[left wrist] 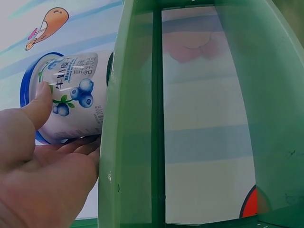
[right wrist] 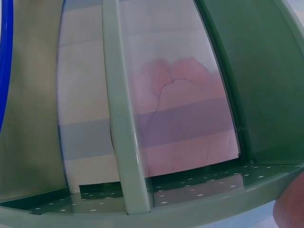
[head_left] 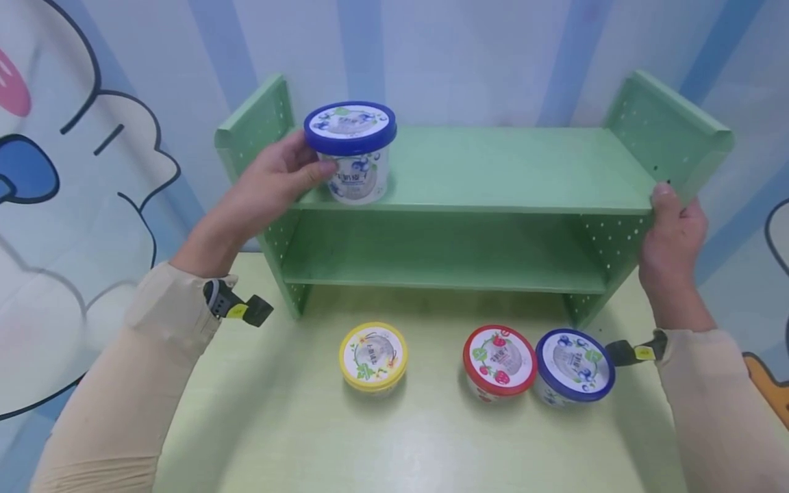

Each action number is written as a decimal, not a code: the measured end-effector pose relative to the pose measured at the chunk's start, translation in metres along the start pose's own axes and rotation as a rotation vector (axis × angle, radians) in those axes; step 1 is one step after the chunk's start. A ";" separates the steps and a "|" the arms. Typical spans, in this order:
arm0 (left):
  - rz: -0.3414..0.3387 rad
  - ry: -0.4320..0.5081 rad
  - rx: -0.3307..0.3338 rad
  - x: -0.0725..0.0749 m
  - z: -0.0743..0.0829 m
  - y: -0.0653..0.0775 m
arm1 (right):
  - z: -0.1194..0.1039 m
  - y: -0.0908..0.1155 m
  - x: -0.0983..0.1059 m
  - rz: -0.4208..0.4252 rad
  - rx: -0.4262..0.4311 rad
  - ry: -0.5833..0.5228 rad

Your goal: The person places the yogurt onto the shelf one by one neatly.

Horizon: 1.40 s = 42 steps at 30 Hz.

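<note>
My left hand (head_left: 268,174) holds a paper tub with a blue lid (head_left: 354,168), thumb on its front and fingers round its far side. The tub stands upright at the left end of the top board of a green two-tier shelf (head_left: 505,168). In the left wrist view, blueberries show on the tub's white wall (left wrist: 78,95), and its base is right at the shelf board. My right hand (head_left: 672,239) grips the front edge of the shelf's right side panel, thumb uppermost. Only a bit of that hand (right wrist: 292,204) shows in the right wrist view.
On the pale table (head_left: 431,445) before the shelf stand a yellow-lidded tub (head_left: 373,356), a red-lidded strawberry tub (head_left: 500,361) and another blue-lidded tub (head_left: 575,365). The red and blue ones sit side by side at the right. Behind rises a striped cartoon wall (head_left: 444,61).
</note>
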<state>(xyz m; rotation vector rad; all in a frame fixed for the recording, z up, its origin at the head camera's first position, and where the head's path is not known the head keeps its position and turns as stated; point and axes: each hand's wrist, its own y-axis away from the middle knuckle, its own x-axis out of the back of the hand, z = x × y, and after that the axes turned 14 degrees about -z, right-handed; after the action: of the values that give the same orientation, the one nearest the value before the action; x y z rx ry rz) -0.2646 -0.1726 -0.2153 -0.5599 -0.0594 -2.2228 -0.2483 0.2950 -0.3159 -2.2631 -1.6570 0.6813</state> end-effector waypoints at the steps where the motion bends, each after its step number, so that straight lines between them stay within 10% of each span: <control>1: -0.007 -0.003 -0.003 0.001 0.000 0.000 | 0.000 0.000 0.000 0.001 -0.001 0.000; 42: 0.002 -0.003 0.018 0.000 0.003 0.003 | 0.000 0.000 0.004 -0.033 0.007 -0.013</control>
<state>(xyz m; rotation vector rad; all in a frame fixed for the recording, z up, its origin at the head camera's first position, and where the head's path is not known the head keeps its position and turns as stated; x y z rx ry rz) -0.2614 -0.1735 -0.2127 -0.5533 -0.0798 -2.2171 -0.2473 0.2984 -0.3166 -2.2263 -1.6919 0.6947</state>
